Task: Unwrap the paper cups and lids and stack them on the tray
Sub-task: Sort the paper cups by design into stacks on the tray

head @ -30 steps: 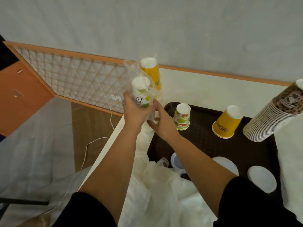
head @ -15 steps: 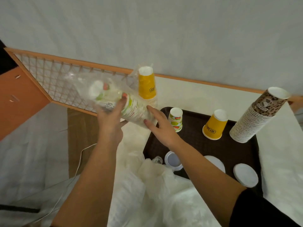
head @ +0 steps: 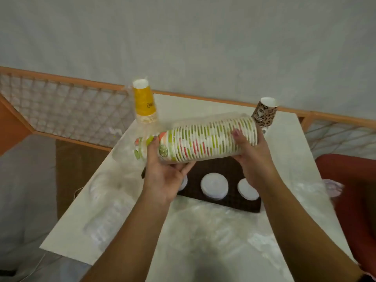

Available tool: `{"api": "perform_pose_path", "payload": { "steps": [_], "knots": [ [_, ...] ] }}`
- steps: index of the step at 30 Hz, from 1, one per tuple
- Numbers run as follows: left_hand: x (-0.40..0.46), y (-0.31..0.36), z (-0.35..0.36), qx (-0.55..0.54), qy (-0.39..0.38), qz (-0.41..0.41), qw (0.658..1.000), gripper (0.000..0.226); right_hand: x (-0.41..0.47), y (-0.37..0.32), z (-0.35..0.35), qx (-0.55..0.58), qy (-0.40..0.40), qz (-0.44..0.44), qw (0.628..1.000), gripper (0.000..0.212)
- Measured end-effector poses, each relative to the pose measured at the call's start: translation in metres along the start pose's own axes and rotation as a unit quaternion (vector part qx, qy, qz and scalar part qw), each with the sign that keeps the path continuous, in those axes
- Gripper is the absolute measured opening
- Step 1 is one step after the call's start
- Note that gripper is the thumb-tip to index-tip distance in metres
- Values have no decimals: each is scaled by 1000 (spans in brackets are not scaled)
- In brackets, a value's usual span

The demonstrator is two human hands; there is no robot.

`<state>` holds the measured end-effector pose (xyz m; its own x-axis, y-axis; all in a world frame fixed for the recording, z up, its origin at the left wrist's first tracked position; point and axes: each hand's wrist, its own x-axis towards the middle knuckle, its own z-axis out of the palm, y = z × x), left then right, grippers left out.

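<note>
A wrapped sleeve of fruit-print paper cups (head: 209, 139) is held sideways above a dark brown tray (head: 227, 202) — left hand (head: 164, 176) cupping its closed end from below, right hand (head: 252, 157) gripping near the open rims. Clear plastic wrap (head: 130, 153) trails off the left end. On the tray lie white lids (head: 214, 186). Behind stand a yellow cup stack (head: 144, 102) and a leopard-print cup stack (head: 264, 113) — both upside down. Crumpled plastic (head: 213, 231) covers the white table (head: 85, 226).

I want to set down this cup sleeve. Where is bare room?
Bare table lies right of the tray, below the brown cups. The tray's front is crowded with lids; loose plastic wrap covers the near table.
</note>
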<state>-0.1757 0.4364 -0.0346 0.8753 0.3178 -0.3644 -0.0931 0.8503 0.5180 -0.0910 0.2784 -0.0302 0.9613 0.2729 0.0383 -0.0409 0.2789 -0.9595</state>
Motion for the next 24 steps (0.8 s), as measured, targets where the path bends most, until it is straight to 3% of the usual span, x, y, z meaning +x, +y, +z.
{"api": "perform_pose_path", "payload": {
  "steps": [2,5,10,12,14,16,18,20,24],
  "knots": [
    [-8,-30,-4,-4,1,-46,999,32,-16,-17,-19,-60,27,-35,997,98],
    [-23,-68,-16,-11,35,-130,991,43,-40,-38,-40,-193,30,-99,976,77],
    [-38,-114,-47,57,73,-193,977,68,-72,-50,-44,-402,4,-158,902,84],
    [-41,-129,-60,180,118,-149,965,70,-80,-47,-44,-438,-15,-164,884,85],
    [-42,-139,-75,354,120,-36,927,90,-85,-41,-46,-476,-45,-180,860,85],
    [-40,-143,-87,518,21,73,852,114,-89,-33,-45,-501,-79,-169,845,86],
    [-35,-151,-90,607,-67,104,785,121,-92,-25,-44,-500,-105,-151,846,89],
    [-29,-155,-84,626,-77,81,772,113,-92,-16,-43,-476,-125,-145,858,95],
    [-20,-161,-71,610,-50,89,786,77,-88,7,-56,-391,-137,-85,906,103]
  ]
}}
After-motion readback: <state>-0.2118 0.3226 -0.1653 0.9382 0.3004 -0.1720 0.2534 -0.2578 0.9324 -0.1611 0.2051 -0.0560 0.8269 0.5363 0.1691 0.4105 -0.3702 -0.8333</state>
